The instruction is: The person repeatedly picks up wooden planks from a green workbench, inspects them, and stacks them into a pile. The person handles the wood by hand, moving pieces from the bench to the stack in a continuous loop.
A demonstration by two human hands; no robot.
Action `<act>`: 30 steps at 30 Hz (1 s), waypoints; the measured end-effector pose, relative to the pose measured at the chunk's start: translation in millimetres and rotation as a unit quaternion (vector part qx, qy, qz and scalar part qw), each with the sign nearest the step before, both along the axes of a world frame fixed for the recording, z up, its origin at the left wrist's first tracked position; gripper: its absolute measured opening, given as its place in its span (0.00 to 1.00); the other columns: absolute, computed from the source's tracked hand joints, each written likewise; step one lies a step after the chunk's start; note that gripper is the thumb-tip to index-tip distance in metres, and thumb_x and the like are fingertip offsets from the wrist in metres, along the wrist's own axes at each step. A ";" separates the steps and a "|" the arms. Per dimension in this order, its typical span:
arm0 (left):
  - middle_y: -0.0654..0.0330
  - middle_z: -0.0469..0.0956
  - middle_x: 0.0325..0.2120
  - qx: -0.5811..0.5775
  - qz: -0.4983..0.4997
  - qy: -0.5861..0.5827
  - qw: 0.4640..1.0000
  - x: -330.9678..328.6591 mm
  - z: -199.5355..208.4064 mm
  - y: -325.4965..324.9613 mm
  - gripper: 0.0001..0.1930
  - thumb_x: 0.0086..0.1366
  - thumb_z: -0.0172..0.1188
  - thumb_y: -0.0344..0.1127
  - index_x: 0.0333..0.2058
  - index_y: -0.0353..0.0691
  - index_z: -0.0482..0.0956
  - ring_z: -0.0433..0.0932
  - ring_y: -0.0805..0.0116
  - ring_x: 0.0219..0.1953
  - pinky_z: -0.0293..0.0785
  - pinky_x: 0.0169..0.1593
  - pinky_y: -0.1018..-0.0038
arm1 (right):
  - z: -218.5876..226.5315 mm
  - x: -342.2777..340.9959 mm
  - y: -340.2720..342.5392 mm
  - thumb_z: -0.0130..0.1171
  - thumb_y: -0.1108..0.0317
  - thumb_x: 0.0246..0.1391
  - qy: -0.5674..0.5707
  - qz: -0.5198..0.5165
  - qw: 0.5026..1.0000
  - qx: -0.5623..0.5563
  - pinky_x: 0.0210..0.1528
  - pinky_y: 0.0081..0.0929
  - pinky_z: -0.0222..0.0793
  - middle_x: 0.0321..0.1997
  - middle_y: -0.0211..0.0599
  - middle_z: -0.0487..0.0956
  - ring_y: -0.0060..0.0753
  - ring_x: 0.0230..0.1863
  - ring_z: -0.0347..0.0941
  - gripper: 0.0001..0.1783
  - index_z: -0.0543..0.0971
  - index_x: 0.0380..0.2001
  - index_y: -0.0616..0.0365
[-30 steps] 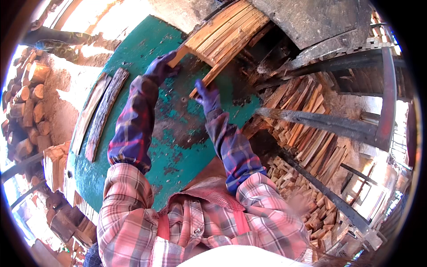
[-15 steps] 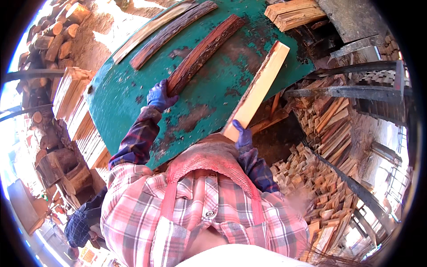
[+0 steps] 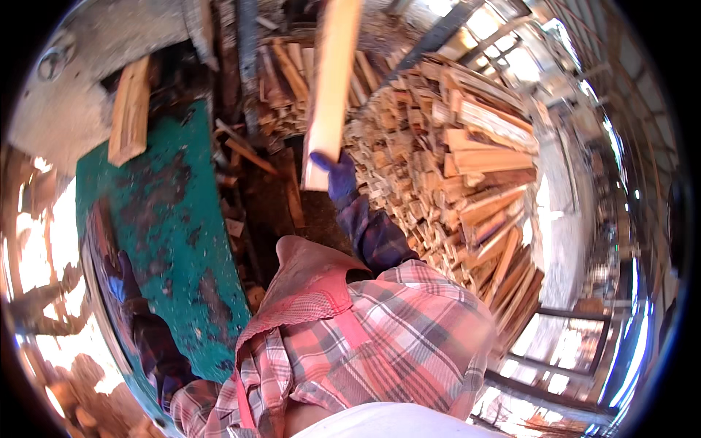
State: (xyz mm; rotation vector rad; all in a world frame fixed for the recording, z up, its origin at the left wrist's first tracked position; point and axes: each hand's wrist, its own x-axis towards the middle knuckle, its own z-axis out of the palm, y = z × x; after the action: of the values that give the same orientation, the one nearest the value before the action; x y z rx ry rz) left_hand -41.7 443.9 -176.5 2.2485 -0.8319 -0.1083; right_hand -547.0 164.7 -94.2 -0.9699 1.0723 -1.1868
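Observation:
My right hand [image 3: 339, 177], in a blue glove, is closed round the near end of a long pale wooden plank [image 3: 336, 80]. The plank is raised in front of me and runs out past the top of the view. A strip of bark shows along its left side. On the green tabletop [image 3: 175, 219] at the left, my left hand [image 3: 120, 281], also gloved in blue, grips the near end of a dark bark-covered slab [image 3: 101, 226]. Motion blur softens this slab, and other slabs lie along the table's left edge beside it.
A pale split block [image 3: 130, 109] rests at the table's far end, beside a grey slab-like surface [image 3: 80, 73]. Right of me rises a large heap of split firewood [image 3: 423, 139], with longer pieces stacked on it. A dark metal beam [image 3: 431, 40] crosses behind the heap.
My view and body have turned right, so the table now stands at the left and the wood heap fills the right. The pale plank has been lifted off the table and swung toward the heap.

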 end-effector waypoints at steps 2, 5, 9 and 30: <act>0.42 0.67 0.59 -0.037 -0.040 0.041 0.998 -7.6 1.6 -34.1 0.39 0.61 0.61 0.54 0.60 0.26 0.64 0.64 0.48 0.62 0.58 0.64 0.61 | 40.2 -22.5 -45.2 0.63 0.64 0.55 0.066 -0.136 0.986 -0.072 0.40 0.23 0.72 0.38 0.32 0.80 0.26 0.36 0.76 0.18 0.77 0.46 0.63; 0.44 0.67 0.59 -0.042 0.004 0.141 0.989 -18.5 -21.7 -72.4 0.41 0.59 0.64 0.54 0.60 0.27 0.64 0.65 0.51 0.62 0.58 0.64 0.62 | 80.7 -109.0 -152.3 0.60 0.63 0.57 0.056 -0.214 0.958 -0.183 0.36 0.22 0.71 0.34 0.31 0.78 0.25 0.33 0.74 0.15 0.76 0.43 0.61; 0.46 0.68 0.59 0.026 0.040 0.225 0.973 23.4 -37.9 -96.5 0.42 0.56 0.66 0.57 0.60 0.31 0.65 0.66 0.56 0.62 0.61 0.63 0.65 | 89.6 -215.2 -276.1 0.56 0.62 0.59 0.021 -0.152 0.978 -0.139 0.31 0.21 0.71 0.30 0.30 0.76 0.24 0.29 0.71 0.11 0.74 0.38 0.58; 0.62 0.81 0.35 -0.003 -0.101 0.344 0.934 34.4 -6.6 -199.0 0.26 0.63 0.62 0.53 0.46 0.34 0.79 0.76 0.72 0.39 0.72 0.44 0.72 | -137.2 469.1 -130.4 0.63 0.48 0.53 -0.081 0.483 0.823 0.287 0.52 0.40 0.75 0.53 0.51 0.74 0.46 0.50 0.75 0.39 0.66 0.58 0.67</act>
State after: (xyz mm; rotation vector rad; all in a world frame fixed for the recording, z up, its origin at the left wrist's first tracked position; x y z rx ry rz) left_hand -7.2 244.9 -183.0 1.8989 -0.6569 -0.9283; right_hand -77.8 34.4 -231.5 -0.7370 0.5741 -0.0722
